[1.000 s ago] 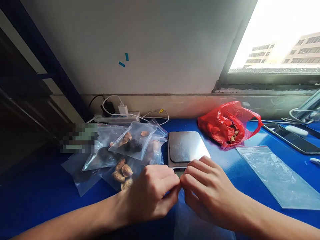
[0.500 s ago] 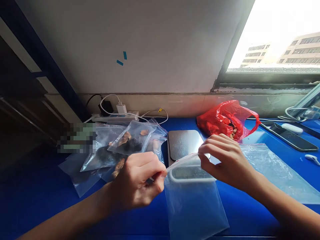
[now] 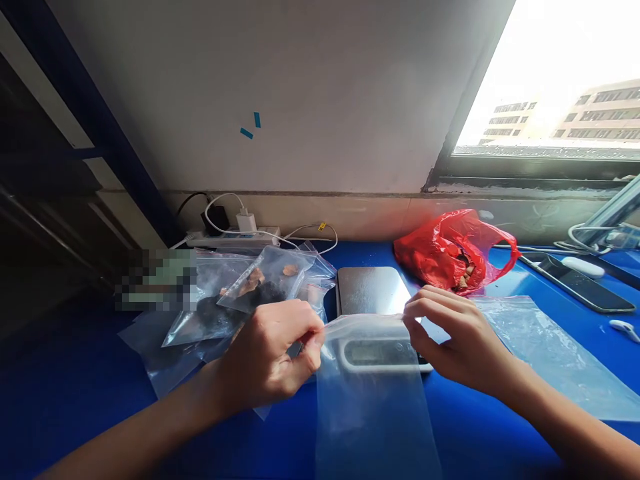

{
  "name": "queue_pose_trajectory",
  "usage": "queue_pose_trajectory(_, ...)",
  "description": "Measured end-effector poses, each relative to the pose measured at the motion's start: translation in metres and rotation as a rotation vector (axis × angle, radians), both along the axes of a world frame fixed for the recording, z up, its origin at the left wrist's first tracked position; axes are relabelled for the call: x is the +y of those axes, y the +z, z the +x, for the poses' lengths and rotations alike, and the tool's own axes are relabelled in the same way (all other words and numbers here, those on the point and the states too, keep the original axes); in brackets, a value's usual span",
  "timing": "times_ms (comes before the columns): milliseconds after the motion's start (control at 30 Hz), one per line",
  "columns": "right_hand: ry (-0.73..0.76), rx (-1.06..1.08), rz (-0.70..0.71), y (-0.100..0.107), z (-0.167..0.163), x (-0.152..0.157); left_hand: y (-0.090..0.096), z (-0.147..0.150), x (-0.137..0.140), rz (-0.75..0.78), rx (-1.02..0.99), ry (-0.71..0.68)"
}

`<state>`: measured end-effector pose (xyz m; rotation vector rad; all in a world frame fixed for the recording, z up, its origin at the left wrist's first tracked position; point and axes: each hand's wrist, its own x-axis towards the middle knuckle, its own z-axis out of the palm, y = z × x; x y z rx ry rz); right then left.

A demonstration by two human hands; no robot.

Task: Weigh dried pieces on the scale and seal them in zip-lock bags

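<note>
A clear zip-lock bag (image 3: pixel 373 413) hangs between my hands, with nothing visible inside it. My left hand (image 3: pixel 283 350) pinches its top left corner. At the top right corner, my right hand (image 3: pixel 450 333) has thumb and fingers closed on the edge. Behind the bag stands a kitchen scale (image 3: pixel 373 290) with a steel plate; its display shows through the plastic. To the left lies a pile of clear zip-lock bags (image 3: pixel 200 333), some holding brown and black pieces. My left hand covers part of that pile.
A red plastic bag (image 3: pixel 433 253) with brown pieces sits behind my right hand. Flat clear bags (image 3: pixel 555 353) lie at the right, near a phone (image 3: pixel 585 283) and a white earbud (image 3: pixel 625 330). A power strip (image 3: pixel 225 238) with chargers and cables runs along the wall.
The bag's top edge has gone from slanted to nearly level and faces me more squarely. My left hand has shifted slightly left and up. Both hands keep their hold.
</note>
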<state>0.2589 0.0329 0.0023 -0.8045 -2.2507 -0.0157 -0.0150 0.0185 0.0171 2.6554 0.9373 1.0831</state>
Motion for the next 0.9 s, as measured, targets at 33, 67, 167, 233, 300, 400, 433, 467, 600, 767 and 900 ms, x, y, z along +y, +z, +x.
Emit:
queue_pose_trajectory(33,0.011,0.001,-0.015,-0.0009,-0.0007,-0.0007,-0.0007,-0.0004,0.0009,0.018,0.004,0.005)
queue_pose_trajectory(67,0.017,0.008,-0.032,-0.0018,-0.0015,-0.0012,-0.0012,-0.0008,0.0016,0.031,0.01,0.007)
queue_pose_trajectory(167,0.017,0.076,-0.092,-0.0047,-0.0036,-0.0006,-0.0016,-0.0021,0.0024,0.012,0.011,0.008)
queue_pose_trajectory(233,0.003,0.133,-0.141,-0.0062,-0.0043,0.001,-0.0018,-0.0031,0.0025,-0.035,-0.017,0.024)
queue_pose_trajectory(300,-0.016,0.173,-0.189,-0.0067,-0.0045,0.0028,-0.0022,-0.0036,0.0027,-0.074,-0.05,0.049)
queue_pose_trajectory(400,-0.006,0.218,-0.221,-0.0047,-0.0042,0.0035,-0.0023,-0.0031,0.0039,-0.103,-0.045,0.057)
queue_pose_trajectory(433,0.006,0.23,-0.22,-0.0036,-0.0039,0.0031,-0.0021,-0.0027,0.0044,-0.107,-0.033,0.049)
queue_pose_trajectory(467,0.018,0.239,-0.218,-0.0024,-0.0035,0.0027,-0.0019,-0.0025,0.0048,-0.107,-0.02,0.04)
queue_pose_trajectory(600,-0.008,0.293,-0.214,-0.002,-0.0009,0.0018,-0.0014,-0.0032,0.0056,-0.092,0.0,0.017)
queue_pose_trajectory(767,-0.026,0.375,-0.324,-0.0087,-0.002,0.0021,-0.0038,-0.0042,0.0057,-0.083,-0.011,0.023)
queue_pose_trajectory(900,0.026,0.321,-0.37,-0.0094,-0.005,0.0,-0.0054,-0.003,0.0075,-0.071,-0.013,0.03)
